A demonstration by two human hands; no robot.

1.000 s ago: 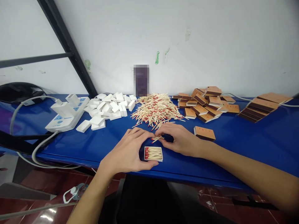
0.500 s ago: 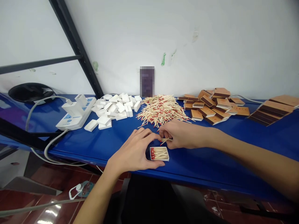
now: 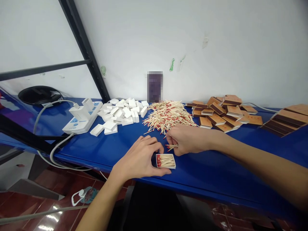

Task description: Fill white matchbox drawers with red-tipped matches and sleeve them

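Note:
A small white matchbox tray (image 3: 174, 163) lies near the table's front edge, filled with red-tipped matches (image 3: 167, 160). My left hand (image 3: 138, 158) curves around its left end, thumb along the near side and index fingertip at the far side. Just beyond the tray, my right hand (image 3: 181, 139) is closed on a few matches (image 3: 170, 147), whose red heads poke out to the left. Its curled fingers hide the other ends. Behind this hand rises a large loose pile of matches (image 3: 168, 114), with a few strays at its near edge.
White trays (image 3: 122, 112) are heaped at left, brown matchbox sleeves (image 3: 216, 120) at right, more sleeves (image 3: 286, 118) farther right. A power strip (image 3: 79, 123) with cables lies by the black metal frame (image 3: 84, 41). A pixelated dark object (image 3: 155, 86) leans on the wall.
The left index fingertip has come away from the matches in my right hand and down towards the tray's far side. Those matches now sit more evenly together. The whole view has shifted slightly.

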